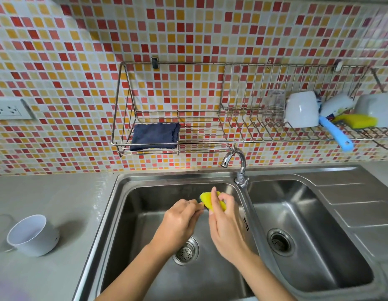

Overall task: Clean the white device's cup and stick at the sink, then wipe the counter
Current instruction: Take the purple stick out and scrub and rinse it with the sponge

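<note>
My right hand (224, 227) pinches a folded yellow sponge (208, 199) between thumb and fingers, the sponge wrapped around something I cannot make out; my left hand (180, 222) is closed with its fingertips pressed together right against the sponge's left edge, gripping a small dark thing that is mostly hidden, so I cannot tell whether it is the stick. Both hands hang over the left basin of the stainless steel double sink (127, 213), above its round perforated drain strainer (186, 253); the curved chrome tap (236, 161) stands just behind them on the divider between the basins. The white plastic cup (32, 234) sits tilted on the grey counter (58, 203), well apart to the left of the sink. On the mosaic-tiled wall hangs a metal wire rack (210, 118); a folded dark blue cloth (155, 136) lies in its left section; on the right side rest an upturned white mug (301, 109), a blue-handled brush (337, 133) and a second yellow sponge (356, 121).
</note>
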Demonstrator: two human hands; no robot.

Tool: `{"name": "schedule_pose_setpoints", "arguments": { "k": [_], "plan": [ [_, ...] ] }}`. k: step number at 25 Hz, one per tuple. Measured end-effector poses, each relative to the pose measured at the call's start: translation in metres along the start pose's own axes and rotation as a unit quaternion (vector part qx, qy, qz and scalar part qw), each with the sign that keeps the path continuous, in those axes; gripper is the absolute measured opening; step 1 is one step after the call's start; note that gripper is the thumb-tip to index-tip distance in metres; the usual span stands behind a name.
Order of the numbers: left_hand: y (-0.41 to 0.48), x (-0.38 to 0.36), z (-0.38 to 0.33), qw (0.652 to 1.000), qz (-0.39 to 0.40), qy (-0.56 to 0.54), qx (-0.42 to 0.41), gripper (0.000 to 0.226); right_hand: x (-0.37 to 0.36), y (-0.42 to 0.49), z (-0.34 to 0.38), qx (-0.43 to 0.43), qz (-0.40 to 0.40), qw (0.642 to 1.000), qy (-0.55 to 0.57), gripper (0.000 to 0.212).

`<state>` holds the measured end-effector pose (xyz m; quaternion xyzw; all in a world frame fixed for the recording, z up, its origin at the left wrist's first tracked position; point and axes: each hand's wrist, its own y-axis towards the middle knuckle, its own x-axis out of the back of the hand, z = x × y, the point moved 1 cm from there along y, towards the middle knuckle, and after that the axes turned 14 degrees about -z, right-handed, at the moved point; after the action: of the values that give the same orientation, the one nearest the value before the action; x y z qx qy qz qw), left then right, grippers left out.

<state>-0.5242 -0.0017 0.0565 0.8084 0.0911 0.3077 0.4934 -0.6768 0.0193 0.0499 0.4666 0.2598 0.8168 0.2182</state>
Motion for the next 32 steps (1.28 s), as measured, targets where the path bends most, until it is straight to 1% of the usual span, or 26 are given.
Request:
{"name": "schedule_pose_setpoints", "arguments": {
  "k": [3,6,9,10,12,14,15,16,17,18,21,22,24,25,28,30,32],
  "plan": [
    [-0.002,-0.005,-0.002,1.0,0.0,0.0,-0.002,0.016,0.002,-0.003,-0.001,-0.038,-0.007,0.999,0.01,0.056],
    [-0.005,-0.011,-0.006,1.0,0.006,-0.007,0.017,0.013,0.003,-0.005,-0.009,0.013,0.01,1.0,0.003,0.059],
    [-0.007,-0.015,-0.014,0.997,0.003,-0.005,0.077,0.017,0.006,-0.004,-0.021,-0.047,-0.02,0.999,0.0,0.059],
    [-0.006,-0.015,-0.018,0.993,-0.001,-0.015,0.114,0.017,0.006,-0.006,-0.024,-0.04,-0.02,0.999,0.002,0.059],
    [-0.001,-0.017,-0.023,0.975,-0.007,-0.046,0.219,0.013,0.008,-0.006,-0.031,0.002,-0.011,1.0,-0.003,0.058],
    [-0.002,-0.023,-0.026,0.948,-0.003,-0.07,0.31,0.009,0.011,-0.004,-0.036,-0.014,-0.025,1.0,-0.003,0.059],
    [-0.001,-0.026,-0.028,0.936,-0.003,-0.083,0.342,0.007,0.013,-0.003,-0.038,-0.013,-0.027,1.0,-0.001,0.06],
    [0.0,-0.029,-0.03,0.925,-0.004,-0.096,0.366,0.003,0.014,-0.001,-0.039,0.01,-0.027,1.0,-0.002,0.06],
    [0.003,-0.031,-0.032,0.915,-0.006,-0.111,0.387,0.003,0.012,0.001,-0.041,0.043,-0.022,0.999,-0.012,0.06],
    [0.006,-0.033,-0.034,0.907,-0.009,-0.12,0.404,0.009,0.009,0.005,-0.045,0.056,-0.021,0.998,-0.015,0.06],
    [0.01,-0.042,-0.035,0.88,-0.024,-0.138,0.454,0.019,0.003,0.021,-0.058,-0.048,-0.048,0.997,0.043,0.061],
    [0.01,-0.044,-0.033,0.875,-0.029,-0.136,0.464,0.02,0.001,0.022,-0.06,-0.048,-0.052,0.997,0.041,0.06],
    [0.009,-0.047,-0.026,0.876,-0.025,-0.107,0.469,0.019,-0.008,0.015,-0.062,-0.008,-0.026,0.999,0.017,0.059],
    [0.007,-0.048,-0.022,0.88,-0.018,-0.085,0.467,0.017,-0.014,0.009,-0.064,-0.008,-0.013,1.0,0.028,0.06],
    [-0.001,-0.046,-0.008,0.884,-0.015,-0.013,0.467,0.01,-0.045,0.003,-0.099,-0.103,0.049,0.991,0.069,0.063],
    [-0.004,-0.043,0.002,0.884,-0.013,0.032,0.467,0.003,-0.068,0.013,-0.134,-0.176,0.11,0.977,0.055,0.057],
    [-0.007,-0.039,0.012,0.887,-0.01,0.061,0.458,0.006,-0.086,0.03,-0.161,-0.203,0.16,0.966,0.023,0.055]
  ]
}}
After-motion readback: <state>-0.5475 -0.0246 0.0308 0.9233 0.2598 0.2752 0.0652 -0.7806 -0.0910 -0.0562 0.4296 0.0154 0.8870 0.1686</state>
